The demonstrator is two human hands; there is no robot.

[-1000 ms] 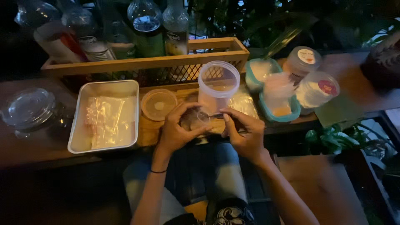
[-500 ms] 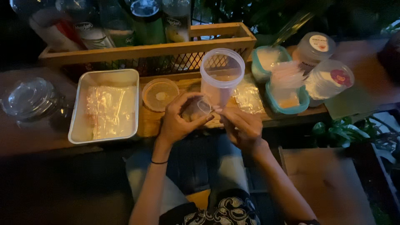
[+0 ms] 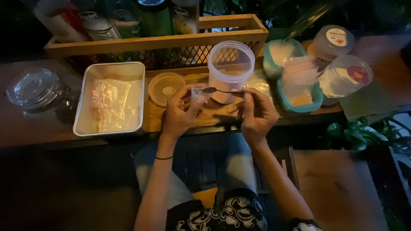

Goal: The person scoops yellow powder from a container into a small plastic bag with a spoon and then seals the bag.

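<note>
Spoon (image 3: 218,90) newly level over small cup (image 3: 198,94)

Both forearms are showing bare, with no sleeves reaching them; the left hand (image 3: 180,114) is wearing a thin dark band around its wrist; the right hand (image 3: 256,114) is wearing nothing; blue denim is covering the legs; a dark garment with pale swirling ornament is lying across the lap.

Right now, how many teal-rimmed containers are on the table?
2. One teal container sits at the back beside the wooden crate; the other teal container is in front of it, right of the right hand. More may be hidden.
</note>
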